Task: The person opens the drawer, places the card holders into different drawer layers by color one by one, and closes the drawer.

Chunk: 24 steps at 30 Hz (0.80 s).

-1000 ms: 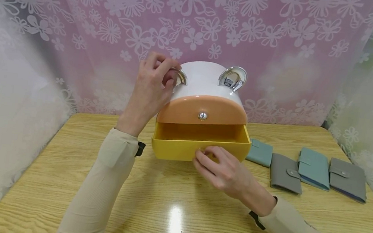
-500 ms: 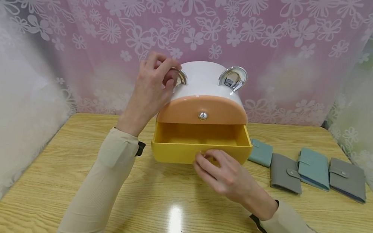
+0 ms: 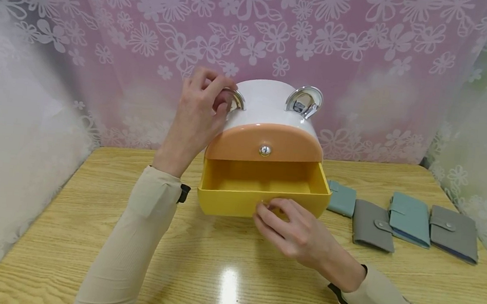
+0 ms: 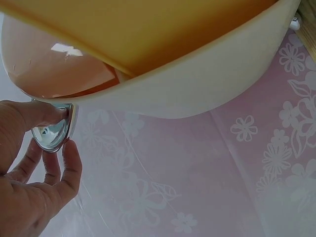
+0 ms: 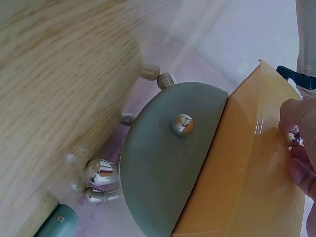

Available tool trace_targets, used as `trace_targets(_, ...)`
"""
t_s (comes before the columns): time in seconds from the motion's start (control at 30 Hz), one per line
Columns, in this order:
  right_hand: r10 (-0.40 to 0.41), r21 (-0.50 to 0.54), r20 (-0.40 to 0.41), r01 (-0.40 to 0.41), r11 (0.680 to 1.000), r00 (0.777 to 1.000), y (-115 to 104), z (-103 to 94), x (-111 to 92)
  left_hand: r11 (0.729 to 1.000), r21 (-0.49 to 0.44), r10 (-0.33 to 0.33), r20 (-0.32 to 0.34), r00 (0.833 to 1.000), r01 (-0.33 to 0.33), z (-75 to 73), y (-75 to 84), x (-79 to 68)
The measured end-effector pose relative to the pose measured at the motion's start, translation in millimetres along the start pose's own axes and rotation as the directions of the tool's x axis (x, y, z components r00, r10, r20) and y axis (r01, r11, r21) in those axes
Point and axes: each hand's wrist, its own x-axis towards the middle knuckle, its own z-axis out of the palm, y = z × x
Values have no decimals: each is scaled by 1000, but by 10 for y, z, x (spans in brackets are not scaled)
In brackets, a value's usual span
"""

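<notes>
A rounded white cabinet (image 3: 267, 93) with chrome ears stands on the table. My left hand (image 3: 198, 118) pinches its left ear (image 4: 51, 134) between thumb and fingertips. My right hand (image 3: 291, 230) pinches the small knob (image 5: 293, 137) on the yellow drawer (image 3: 225, 203), which is pulled partway out. Nothing shows inside the part of the drawer that the head view reveals. Above it, the orange front (image 3: 235, 142) with a chrome knob is closed. Below, a grey-green half-round front (image 5: 158, 163) shows in the right wrist view; the yellow drawer hides it from the head view.
Right of the cabinet lie a small teal notebook (image 3: 342, 199), a grey one (image 3: 373, 225), a larger teal one (image 3: 410, 219) and another grey one (image 3: 455, 236). Chrome feet (image 5: 102, 171) support the cabinet on the wooden table (image 3: 127, 258). A pink flowered curtain (image 3: 255, 26) hangs behind.
The yellow drawer has slid farther out toward me, and my right hand has come with it on the knob. The left hand keeps its grip on the ear.
</notes>
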Motion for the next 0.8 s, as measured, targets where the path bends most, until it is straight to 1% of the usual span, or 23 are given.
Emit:
trace_targets(0.33,1,6,-16,-1,1000,1000,-8,-20,-4,1000,1,3,5,1000,-3,2,-2,8)
trace_targets(0.8,1,20,-7,-1,1000,1000,-42,-76,-12,1000,2,-5,12,1000,5,-4,3,-1)
